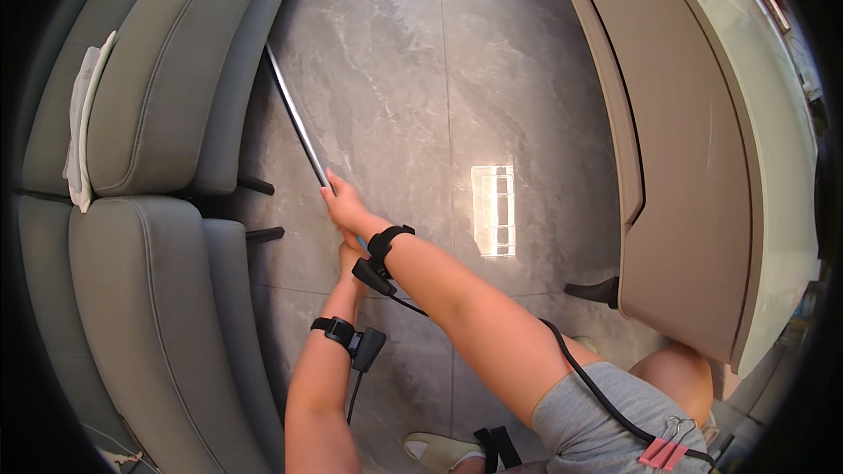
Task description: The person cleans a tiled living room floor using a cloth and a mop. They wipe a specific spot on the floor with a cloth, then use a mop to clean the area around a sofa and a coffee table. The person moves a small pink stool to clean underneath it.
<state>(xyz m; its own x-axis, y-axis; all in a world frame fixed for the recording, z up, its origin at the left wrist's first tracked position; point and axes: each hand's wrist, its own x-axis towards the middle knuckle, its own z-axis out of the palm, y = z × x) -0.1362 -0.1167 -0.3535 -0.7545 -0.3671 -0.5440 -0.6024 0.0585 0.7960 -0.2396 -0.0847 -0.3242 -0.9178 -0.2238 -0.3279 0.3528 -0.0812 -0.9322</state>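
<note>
A long, slim silver pole (pixel 299 125) slants from my hands toward the far left, low over the floor. Its far end disappears under the grey sofa (pixel 180 70), so what it carries there is hidden. My right hand (pixel 346 206) is closed around the pole, fingers wrapped over the shaft. Just behind and nearer to me, my left hand (pixel 350 252) grips the pole's near end, where a bit of blue shows. My right wrist partly covers that left hand. Each wrist wears a black strap with a small device and cable.
Dark sofa legs (pixel 263 234) stick out at the left, and a white cloth (pixel 81 127) lies on the seats. A brown cabinet (pixel 685 123) with a pale top and a dark foot (pixel 593 291) stands at right. Between them runs glossy grey tile floor (pixel 386 61).
</note>
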